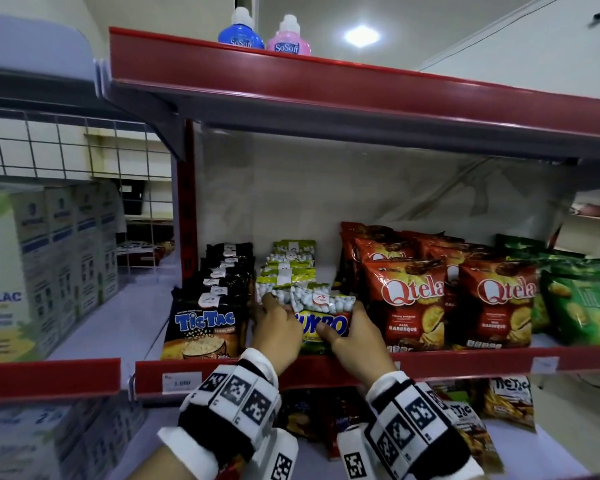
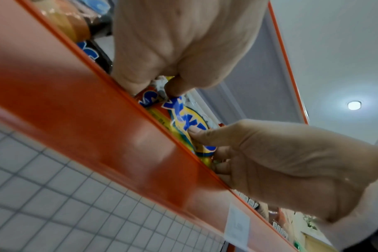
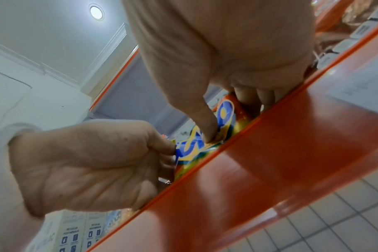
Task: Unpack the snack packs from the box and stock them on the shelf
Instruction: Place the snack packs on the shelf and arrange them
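Head view: snack pack (image 1: 321,315) upright, front outward.

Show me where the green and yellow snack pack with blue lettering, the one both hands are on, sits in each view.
Head: green and yellow snack pack, lower centre, between the left hand and the right hand.
Left wrist: centre, just behind the rail.
Right wrist: centre right, under the thumb.
Shared landmark: the red shelf-edge rail.
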Motion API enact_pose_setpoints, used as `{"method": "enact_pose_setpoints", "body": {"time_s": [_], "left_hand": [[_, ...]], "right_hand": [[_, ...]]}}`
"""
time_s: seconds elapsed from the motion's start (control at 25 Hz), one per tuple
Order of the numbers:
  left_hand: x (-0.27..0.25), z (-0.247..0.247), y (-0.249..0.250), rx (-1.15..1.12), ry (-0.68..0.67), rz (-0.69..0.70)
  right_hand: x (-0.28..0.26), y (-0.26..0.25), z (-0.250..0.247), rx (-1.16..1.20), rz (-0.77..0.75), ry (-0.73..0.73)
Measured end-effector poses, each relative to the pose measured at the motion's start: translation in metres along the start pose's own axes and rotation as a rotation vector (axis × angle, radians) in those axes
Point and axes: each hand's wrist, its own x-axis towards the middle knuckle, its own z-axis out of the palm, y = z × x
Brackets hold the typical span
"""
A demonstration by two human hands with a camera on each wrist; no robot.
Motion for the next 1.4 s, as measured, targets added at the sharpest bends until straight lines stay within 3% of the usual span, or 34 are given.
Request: {"method": "enact_pose_setpoints", "body": {"time_s": [0.16, 0.4, 0.76, 0.92, 1.12, 1.24, 1.4], "left_hand": [[0.0, 0.002, -0.002, -0.096, 0.027, 0.046], [0.003, 0.001, -0.007, -0.174, 0.052, -0.023], [-0.029, -0.009, -0.004, -0.1, 0.262, 0.145], [-0.034, -0.009, -0.007, -0.04, 0.254, 0.135], [-0.044, -0.007, -0.013, 0.063, 0.135, 0.117], [-0.045, -0.018, -0.008, 0.069, 0.148, 0.104], [-0.027, -0.065, 0.009, -0.016, 0.276, 0.123]], "right_hand": [[0.002, -0.004, -0.002, -0.041, 0.004, -0.035], [-0.001, -0.01, -0.003, -0.086, 0.01, -0.043], [-0.026, -0.013, -0.029, -0.2, -0.11, -0.083], [-0.024, -0.016, -0.037, -0.189, -0.17, -0.134], [-0.02, -0.011, -0.029, -0.206, -0.205, -0.163], [-0.024, -0.009, -0.033, -0.231, -0.227, -0.166], [-0.023, -0.033, -0.051, -0.249, -0.318, -0.103]]}}
